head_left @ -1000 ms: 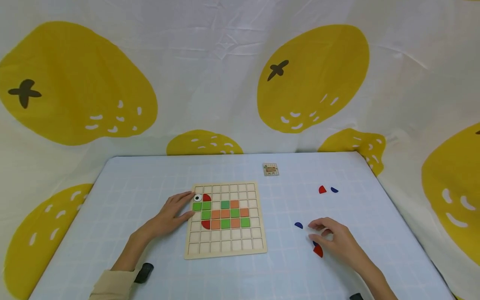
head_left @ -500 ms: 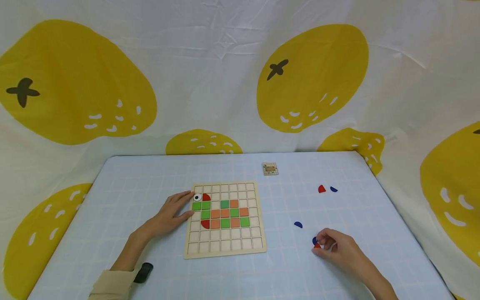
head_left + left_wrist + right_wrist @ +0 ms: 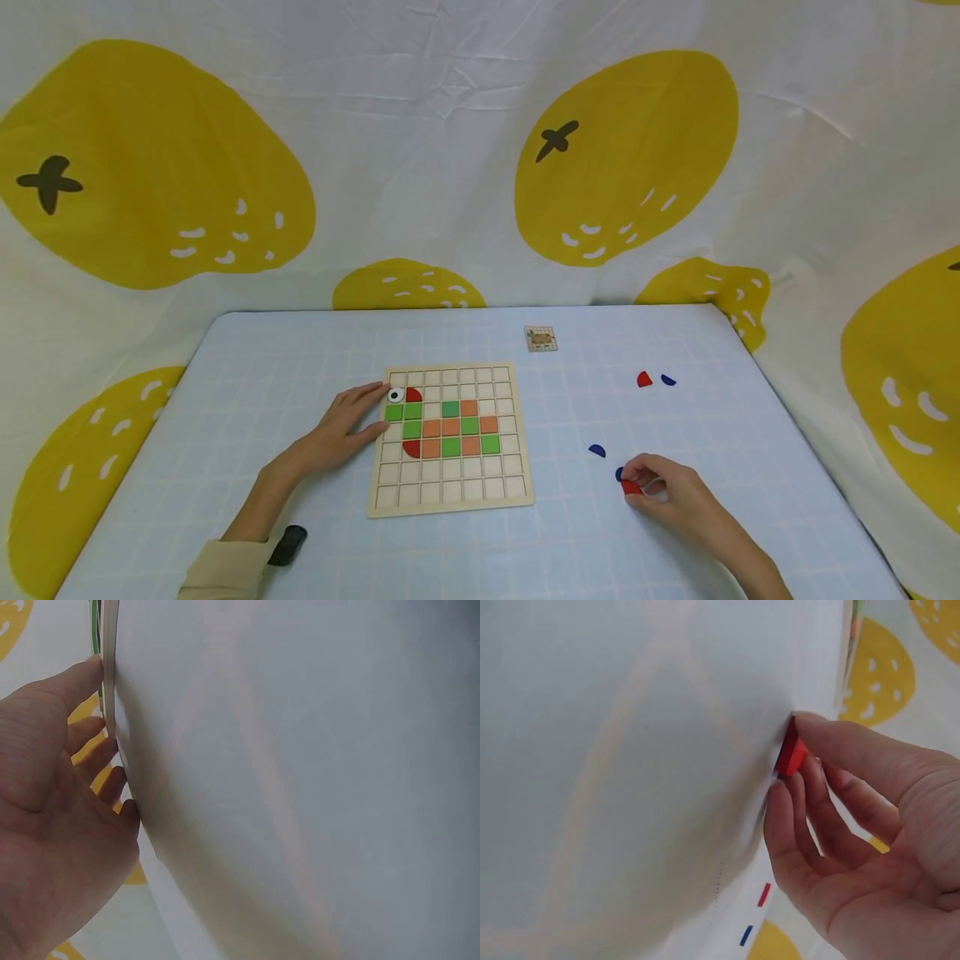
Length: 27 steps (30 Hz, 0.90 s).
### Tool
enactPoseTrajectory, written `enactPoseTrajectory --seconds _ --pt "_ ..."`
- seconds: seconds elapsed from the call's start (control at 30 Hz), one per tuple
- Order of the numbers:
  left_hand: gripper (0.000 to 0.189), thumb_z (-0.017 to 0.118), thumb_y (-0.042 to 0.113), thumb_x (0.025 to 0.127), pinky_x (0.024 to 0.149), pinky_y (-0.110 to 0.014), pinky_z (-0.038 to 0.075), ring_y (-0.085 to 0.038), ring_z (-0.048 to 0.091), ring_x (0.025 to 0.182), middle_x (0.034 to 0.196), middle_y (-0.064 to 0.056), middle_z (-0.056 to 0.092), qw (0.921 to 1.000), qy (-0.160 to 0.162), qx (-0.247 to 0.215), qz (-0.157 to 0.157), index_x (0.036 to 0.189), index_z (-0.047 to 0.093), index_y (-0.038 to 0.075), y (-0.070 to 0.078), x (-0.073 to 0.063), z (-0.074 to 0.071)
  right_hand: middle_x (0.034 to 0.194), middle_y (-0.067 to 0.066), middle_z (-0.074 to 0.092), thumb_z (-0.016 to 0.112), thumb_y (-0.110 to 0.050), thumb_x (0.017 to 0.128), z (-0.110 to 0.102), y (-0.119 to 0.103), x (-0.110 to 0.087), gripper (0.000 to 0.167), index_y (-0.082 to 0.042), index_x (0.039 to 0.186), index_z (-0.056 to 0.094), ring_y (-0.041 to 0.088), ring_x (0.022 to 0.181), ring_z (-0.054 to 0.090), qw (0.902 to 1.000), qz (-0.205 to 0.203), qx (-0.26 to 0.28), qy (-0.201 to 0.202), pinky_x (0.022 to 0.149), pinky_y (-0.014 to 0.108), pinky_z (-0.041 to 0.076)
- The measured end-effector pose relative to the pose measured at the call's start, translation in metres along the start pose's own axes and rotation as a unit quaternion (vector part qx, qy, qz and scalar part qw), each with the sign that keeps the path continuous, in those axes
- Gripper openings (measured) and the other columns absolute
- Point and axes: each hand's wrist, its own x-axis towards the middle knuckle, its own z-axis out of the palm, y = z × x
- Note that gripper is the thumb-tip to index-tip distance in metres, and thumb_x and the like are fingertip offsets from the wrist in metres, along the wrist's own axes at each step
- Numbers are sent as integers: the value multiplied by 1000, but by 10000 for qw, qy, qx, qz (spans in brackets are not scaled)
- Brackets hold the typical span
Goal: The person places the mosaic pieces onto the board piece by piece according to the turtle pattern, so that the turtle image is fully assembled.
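My left hand rests against the left edge of a wooden grid board, fingers relaxed and thumb touching the rim. Set in the board are a round eye tile, red quarter-circles, and several green and orange squares. To the right, my right hand pinches a red quarter-circle piece between thumb and fingers, low at the tabletop. In the right wrist view the red piece lies between the thumb and fingertips. A blue piece, partly hidden, sits just beside those fingers.
A blue half-circle lies between the board and my right hand. Farther back are another red piece and a blue half-circle. A small picture card is near the table's back edge, before a patterned curtain.
My right hand has come down onto the red quarter-circle and pinched it. The red piece and the blue piece beside it have shifted slightly left. My left hand stays put.
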Motion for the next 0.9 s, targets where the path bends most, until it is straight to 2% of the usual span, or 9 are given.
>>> enactPoseTrajectory --seconds 0.3,0.4,0.63,0.9 --pt "63 64 26 104 114 -69 28 -46 26 146 160 -22 34 10000 13 29 31 157 39 4 -2 0 0 96 -6 67 83 -4 85 1 -3 5 25 -12 104 68 6 82 62 9977 -632 221 -82 73 24 57" --pt "63 64 26 103 114 -68 28 -46 26 146 160 -22 35 10000 6 26 31 157 39 4 -2 0 1 94 -8 67 82 -4 86 1 -7 9 22 -15 102 69 6 82 62 9976 -660 152 -135 74 24 57" --pt "63 64 27 103 114 -69 28 -46 27 145 160 -22 35 10000 34 40 56 157 39 4 -3 1 1 95 -9 66 79 -9 90 2 -18 27 17 -15 104 72 5 84 59 9986 -326 25 -411 76 23 57" --pt "62 64 27 104 113 -69 29 -47 28 144 159 -23 36 9999 78 43 109 156 41 2 -2 1 2 96 -4 70 78 -7 92 8 -29 45 13 -11 103 72 7 85 61 9964 -731 293 -325 74 26 59"
